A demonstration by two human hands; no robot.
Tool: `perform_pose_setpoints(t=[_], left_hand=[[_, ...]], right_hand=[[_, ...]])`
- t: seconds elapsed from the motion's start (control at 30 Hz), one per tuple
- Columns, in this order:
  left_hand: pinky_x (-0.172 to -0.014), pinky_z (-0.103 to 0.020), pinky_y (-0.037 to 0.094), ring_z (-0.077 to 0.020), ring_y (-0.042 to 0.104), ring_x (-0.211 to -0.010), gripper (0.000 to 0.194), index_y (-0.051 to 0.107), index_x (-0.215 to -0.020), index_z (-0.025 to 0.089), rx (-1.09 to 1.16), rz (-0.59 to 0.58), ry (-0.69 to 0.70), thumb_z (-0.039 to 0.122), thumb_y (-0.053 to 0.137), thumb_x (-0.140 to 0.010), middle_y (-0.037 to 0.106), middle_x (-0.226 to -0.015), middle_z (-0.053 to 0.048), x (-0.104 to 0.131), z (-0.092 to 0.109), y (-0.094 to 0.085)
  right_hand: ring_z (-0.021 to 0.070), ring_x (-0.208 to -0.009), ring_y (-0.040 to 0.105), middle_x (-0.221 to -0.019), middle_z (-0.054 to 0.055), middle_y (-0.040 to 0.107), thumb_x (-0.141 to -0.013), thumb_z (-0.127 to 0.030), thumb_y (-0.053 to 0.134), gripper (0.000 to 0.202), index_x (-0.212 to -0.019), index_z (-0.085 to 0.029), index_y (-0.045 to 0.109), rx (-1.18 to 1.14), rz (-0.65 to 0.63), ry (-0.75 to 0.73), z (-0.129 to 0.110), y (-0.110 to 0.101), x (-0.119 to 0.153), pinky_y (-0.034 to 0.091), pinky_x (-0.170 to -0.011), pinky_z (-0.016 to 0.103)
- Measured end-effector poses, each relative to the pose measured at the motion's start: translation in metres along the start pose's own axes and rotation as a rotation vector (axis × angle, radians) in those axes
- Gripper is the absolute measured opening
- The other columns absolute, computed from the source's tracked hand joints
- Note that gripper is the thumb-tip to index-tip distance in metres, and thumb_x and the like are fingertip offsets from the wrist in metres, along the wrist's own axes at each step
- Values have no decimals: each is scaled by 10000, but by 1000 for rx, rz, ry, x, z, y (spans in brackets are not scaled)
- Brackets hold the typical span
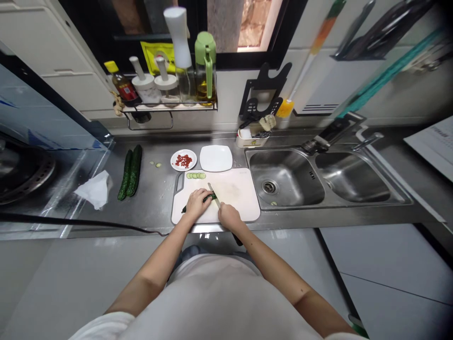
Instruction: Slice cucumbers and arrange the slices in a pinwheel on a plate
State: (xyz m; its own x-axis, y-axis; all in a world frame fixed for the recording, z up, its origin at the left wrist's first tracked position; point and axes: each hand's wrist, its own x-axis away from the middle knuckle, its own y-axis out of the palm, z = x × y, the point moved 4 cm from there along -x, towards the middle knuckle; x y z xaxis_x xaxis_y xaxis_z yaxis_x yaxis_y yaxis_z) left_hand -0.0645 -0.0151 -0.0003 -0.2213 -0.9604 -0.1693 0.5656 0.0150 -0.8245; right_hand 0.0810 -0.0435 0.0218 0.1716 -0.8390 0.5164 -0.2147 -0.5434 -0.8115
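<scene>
A white cutting board lies on the steel counter. My left hand is closed over a dark green cucumber, whose ends show on both sides of the fingers. My right hand grips a knife, its blade at the cucumber's right end, near the left fingertips. Several pale green cucumber slices form a row at the board's upper left. Behind the board are a round plate of chopped red pieces and a white square plate with nothing on it.
Two whole cucumbers and a crumpled white tissue lie to the left. A double sink is at the right. Bottles and jars stand on a wall rack. A small utensil holder sits behind the sink's left edge.
</scene>
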Motion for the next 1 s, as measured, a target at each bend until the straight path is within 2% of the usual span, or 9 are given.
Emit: perform_pose_setpoints(t=[0.47,1.0], left_hand=[[-895,-348,451,-201,580,-984,235,682,-1090,259,4,14,22,300,538,-908,652,-1024,-46,0,0,0],[-895,-356,447,-206,582,-986,227,684,-1077,268,6,10,5,311,535,-912,653,-1020,-41,1,0,0]], right_hand=[[244,-1072,627,-1120,177,665,-940,-164,370,343,-1218,-109,561,-29,16,2,-12,-14,-9,455,-830,308],[257,-996,653,-1052,190,677,-932,-164,355,303,-1136,-123,575,12,-11,21,11,8,19,457,-777,325]])
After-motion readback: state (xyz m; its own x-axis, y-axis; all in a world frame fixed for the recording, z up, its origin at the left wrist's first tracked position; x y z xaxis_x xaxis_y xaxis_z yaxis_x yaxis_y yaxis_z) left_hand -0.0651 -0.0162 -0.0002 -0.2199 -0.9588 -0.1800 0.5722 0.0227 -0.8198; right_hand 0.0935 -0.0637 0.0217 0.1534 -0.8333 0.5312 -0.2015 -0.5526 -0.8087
